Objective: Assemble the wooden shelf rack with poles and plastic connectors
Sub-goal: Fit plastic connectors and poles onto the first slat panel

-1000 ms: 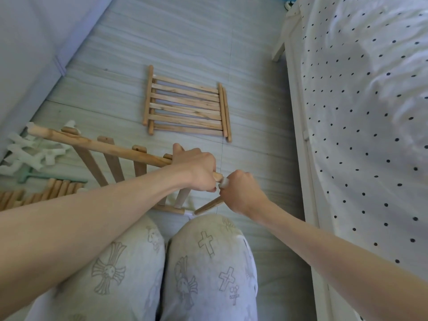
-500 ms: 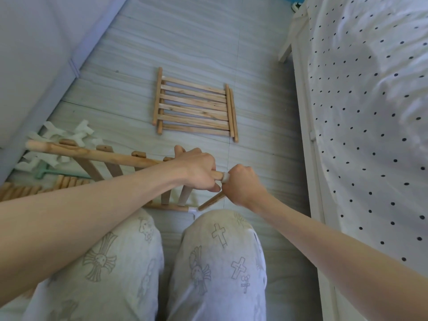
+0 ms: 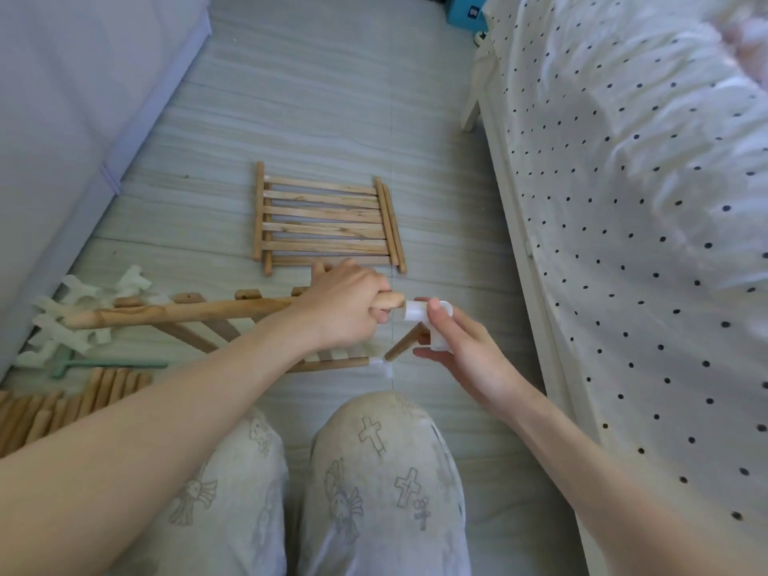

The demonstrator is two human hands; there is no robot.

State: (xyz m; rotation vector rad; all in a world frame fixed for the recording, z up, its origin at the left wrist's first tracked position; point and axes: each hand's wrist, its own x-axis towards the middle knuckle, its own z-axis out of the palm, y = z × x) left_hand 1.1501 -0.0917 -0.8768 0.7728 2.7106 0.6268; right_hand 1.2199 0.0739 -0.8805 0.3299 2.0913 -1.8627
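My left hand grips the right end of a round wooden pole that forms the raised side of a slatted shelf panel. My right hand pinches a white plastic connector just off that pole's tip, thumb on top. A short pole sticks out of the connector down to the left. Another white connector caps the panel's lower rail.
A second slatted panel lies flat on the floor ahead. Loose white connectors, a green tool and a pile of short poles lie at the left. A dotted bed runs along the right, a wall on the left.
My right hand has loosened from a closed fist over the joint, so the white connector now shows, a small gap off the pole's tip. The view shifted slightly.
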